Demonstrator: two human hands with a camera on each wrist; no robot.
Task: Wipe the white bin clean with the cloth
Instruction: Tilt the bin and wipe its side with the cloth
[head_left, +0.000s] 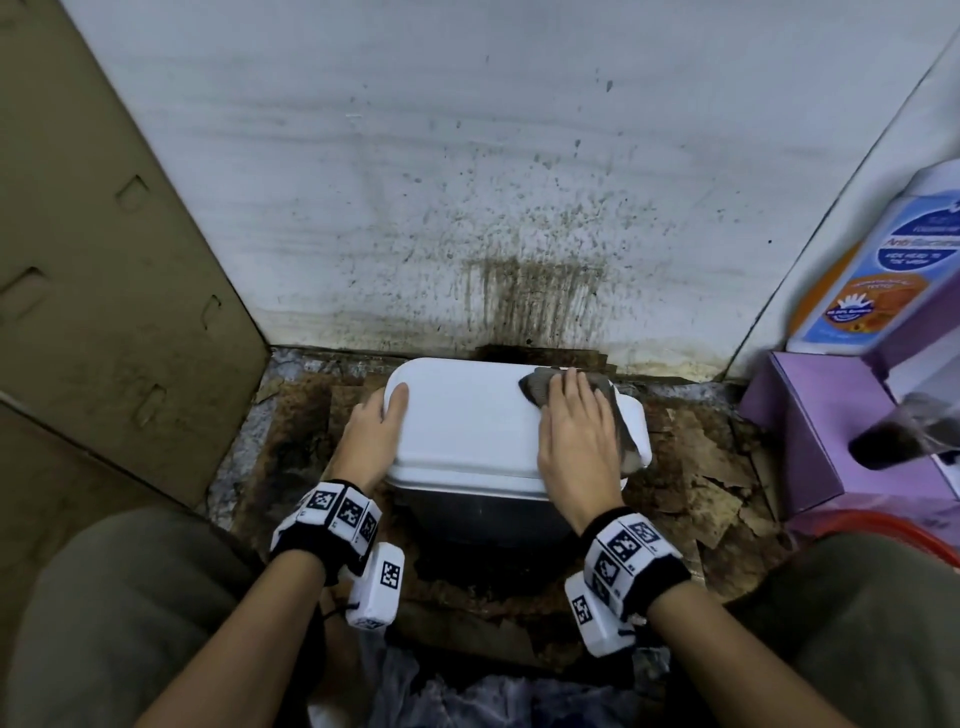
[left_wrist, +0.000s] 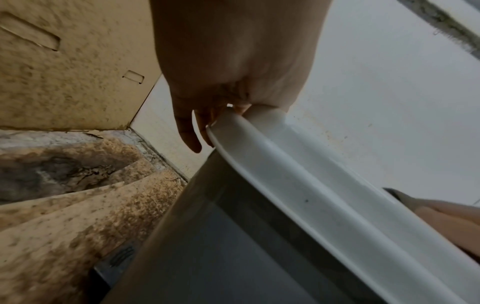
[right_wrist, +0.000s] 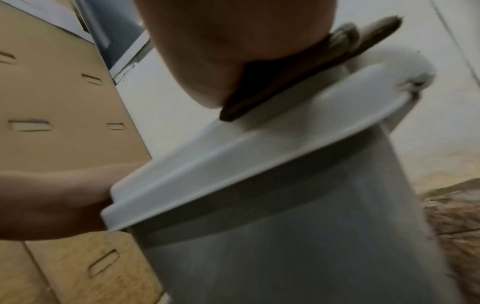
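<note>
Stained, peeling floor (head_left: 691, 467) and a spattered white wall (head_left: 467, 182) frame the corner where we crouch, with a brown cardboard panel (head_left: 104, 260) leaning on the left and a purple box (head_left: 810, 431) on the right. Between them stands the white bin (head_left: 467, 415), set on the floor close to the wall, its lid shut. Our left hand (head_left: 371, 431) steadies it, thumb laid over the lid's left edge; the left wrist view shows the fingers (left_wrist: 189, 133) hanging down past the rim rather than clenched. Our right hand (head_left: 579, 436) lies flat, fingers straight, pressing the grey-brown cloth (head_left: 545, 384) onto the far right part of the lid; the right wrist view shows the cloth (right_wrist: 298, 82) sandwiched between palm and lid. We judge the wiping to be under way on the top. Most of the lid looks white and free of marks from above, though we cannot tell how much of that is the cloth's work. The bin's sides, greyish in the wrist views, show no sign of being reached, so they and the rim likely remain. As for its lie, the bin stands upright, opening upward, and the lid's long axis runs left to right, roughly parallel to the wall, with a small tab projecting at the right end.
</note>
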